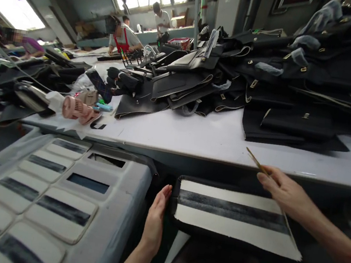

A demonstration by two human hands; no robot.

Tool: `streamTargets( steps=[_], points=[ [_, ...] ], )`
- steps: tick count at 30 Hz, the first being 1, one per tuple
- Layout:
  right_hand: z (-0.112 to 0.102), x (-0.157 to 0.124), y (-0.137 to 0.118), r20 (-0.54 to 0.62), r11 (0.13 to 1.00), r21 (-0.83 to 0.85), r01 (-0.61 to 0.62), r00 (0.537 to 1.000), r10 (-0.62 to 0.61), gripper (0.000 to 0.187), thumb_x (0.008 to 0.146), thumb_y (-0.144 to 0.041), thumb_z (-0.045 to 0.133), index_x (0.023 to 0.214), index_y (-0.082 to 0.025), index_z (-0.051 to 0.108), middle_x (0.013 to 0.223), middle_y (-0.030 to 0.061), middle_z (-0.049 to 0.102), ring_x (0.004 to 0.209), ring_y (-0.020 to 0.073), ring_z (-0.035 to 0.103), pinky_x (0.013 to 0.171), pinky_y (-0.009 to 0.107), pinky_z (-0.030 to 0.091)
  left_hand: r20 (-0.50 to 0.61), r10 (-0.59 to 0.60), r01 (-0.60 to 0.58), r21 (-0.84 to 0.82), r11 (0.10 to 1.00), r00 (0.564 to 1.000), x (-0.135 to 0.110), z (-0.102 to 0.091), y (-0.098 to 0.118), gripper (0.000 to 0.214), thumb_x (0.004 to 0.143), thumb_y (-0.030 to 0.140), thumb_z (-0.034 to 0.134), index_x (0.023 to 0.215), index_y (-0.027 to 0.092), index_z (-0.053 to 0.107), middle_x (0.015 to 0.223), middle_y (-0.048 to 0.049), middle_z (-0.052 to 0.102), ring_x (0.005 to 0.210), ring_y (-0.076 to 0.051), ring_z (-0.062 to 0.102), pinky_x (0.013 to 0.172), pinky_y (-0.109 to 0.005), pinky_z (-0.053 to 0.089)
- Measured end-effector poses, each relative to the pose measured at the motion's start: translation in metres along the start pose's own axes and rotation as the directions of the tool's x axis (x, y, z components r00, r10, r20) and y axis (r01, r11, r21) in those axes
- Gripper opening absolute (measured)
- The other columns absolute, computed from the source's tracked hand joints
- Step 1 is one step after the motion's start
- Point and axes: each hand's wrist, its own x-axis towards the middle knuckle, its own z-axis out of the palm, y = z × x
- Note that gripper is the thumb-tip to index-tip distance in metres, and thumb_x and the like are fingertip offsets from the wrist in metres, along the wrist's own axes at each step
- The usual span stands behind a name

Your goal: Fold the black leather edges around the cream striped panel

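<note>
A white rectangular panel (235, 217) with a dark band along its middle lies in front of me, below the table edge. My left hand (154, 220) rests against the panel's left end, fingers straight and together, holding nothing. My right hand (280, 191) hovers at the panel's upper right corner, fingers pinched on a thin brush (256, 161) whose tip points up and left over the table edge.
A long white table (214, 137) carries heaps of black bag parts (300, 88) and a pink fan (78, 109). To my left a grey surface (115, 228) holds several white panels (60, 213) with dark bands. Other people work at the far back left.
</note>
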Motion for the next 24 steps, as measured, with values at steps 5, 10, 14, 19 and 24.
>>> streamTargets(
  steps=[5,10,14,19,24],
  points=[
    [-0.010,0.076,0.060,-0.010,0.860,-0.510,-0.024,1.000,0.022,0.061,0.088,-0.064,0.050,0.131,-0.022,0.056,0.113,0.0196,0.064,0.090,0.0400,0.063,0.073,0.052,0.043,0.060,-0.106,0.111,-0.082,0.990,0.993,-0.028,0.001,-0.011,0.054,0.084,0.042,0.064,0.135,0.027,0.054,0.143,-0.0050,0.052,0.137,-0.026,0.042,0.117,-0.039,0.030],
    [0.013,0.098,0.081,0.003,0.676,-0.725,0.132,0.982,-0.188,0.056,0.094,-0.060,0.042,0.125,-0.017,0.062,0.096,0.0192,0.061,0.085,0.0339,0.061,0.067,0.044,0.043,0.038,-0.136,0.140,-0.136,0.981,0.990,-0.031,0.003,-0.013,0.058,0.079,0.034,0.066,0.135,0.027,0.054,0.142,-0.0045,0.054,0.137,-0.028,0.040,0.117,-0.040,0.032],
    [0.027,0.101,0.084,-0.025,0.646,-0.743,0.175,0.957,-0.288,0.069,0.097,-0.063,0.024,0.134,-0.014,0.056,0.099,0.0222,0.058,0.100,0.0381,0.054,0.071,0.046,0.038,-0.011,-0.141,0.138,-0.147,0.979,0.990,-0.030,0.009,-0.012,0.059,0.075,0.025,0.064,0.134,0.023,0.056,0.137,-0.0071,0.058,0.135,-0.031,0.043,0.115,-0.044,0.033],
    [0.024,0.093,0.071,-0.098,0.715,-0.662,0.225,0.919,-0.381,0.063,0.100,-0.057,0.027,0.139,-0.014,0.051,0.126,0.0231,0.055,0.117,0.0399,0.047,0.093,0.054,0.032,-0.070,-0.081,0.079,-0.024,0.997,0.994,-0.026,0.017,-0.011,0.061,0.072,0.022,0.058,0.133,0.024,0.057,0.139,-0.0047,0.056,0.135,-0.030,0.043,0.114,-0.041,0.037],
    [0.003,0.031,0.039,-0.248,0.977,-0.147,0.155,0.950,-0.188,0.055,0.097,-0.056,0.040,0.130,-0.015,0.057,0.129,0.0155,0.058,0.121,0.0300,0.052,0.106,0.046,0.038,-0.032,0.122,-0.105,0.320,0.942,0.992,-0.027,0.016,-0.009,0.057,0.082,0.034,0.056,0.138,0.029,0.051,0.148,0.0019,0.046,0.143,-0.026,0.031,0.122,-0.042,0.019]
  ],
)
